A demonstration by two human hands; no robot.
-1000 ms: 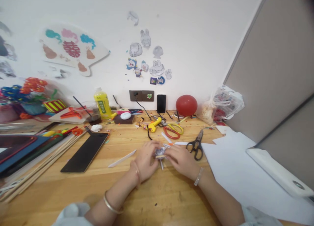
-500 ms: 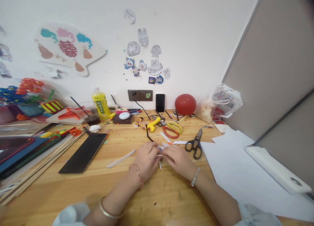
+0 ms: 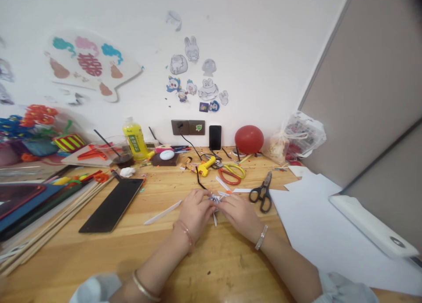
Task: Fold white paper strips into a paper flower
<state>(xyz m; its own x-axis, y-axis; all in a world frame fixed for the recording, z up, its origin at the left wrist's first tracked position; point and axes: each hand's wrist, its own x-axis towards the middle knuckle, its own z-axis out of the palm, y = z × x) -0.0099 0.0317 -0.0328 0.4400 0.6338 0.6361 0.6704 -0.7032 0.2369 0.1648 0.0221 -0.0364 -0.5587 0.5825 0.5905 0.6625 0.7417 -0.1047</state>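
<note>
My left hand [image 3: 197, 211] and my right hand [image 3: 240, 213] meet over the wooden table, fingers closed around a small bundle of white paper strips [image 3: 215, 199]. Much of the bundle hides behind the fingers; one strip end pokes out below, between the hands. Left of my left hand lies a loose white paper strip [image 3: 163, 213]. Beyond the fingertips are more strips and an orange bit [image 3: 228, 192]. Black-handled scissors [image 3: 262, 193] rest just right of my right hand. A bent black pipe cleaner [image 3: 199, 179] lies behind my left hand.
At the back stand a yellow glue gun [image 3: 207, 166], red-and-yellow-handled scissors [image 3: 231, 175], a phone [image 3: 215, 138], a red balloon [image 3: 249, 139] and a yellow bottle [image 3: 136, 139]. A black tablet [image 3: 112, 205] and wooden sticks [image 3: 54, 225] lie left; white paper sheets [image 3: 329, 237] cover the right.
My fingers have shifted slightly around the paper bundle, and more of its strips show between the hands. The other things lie as before.
</note>
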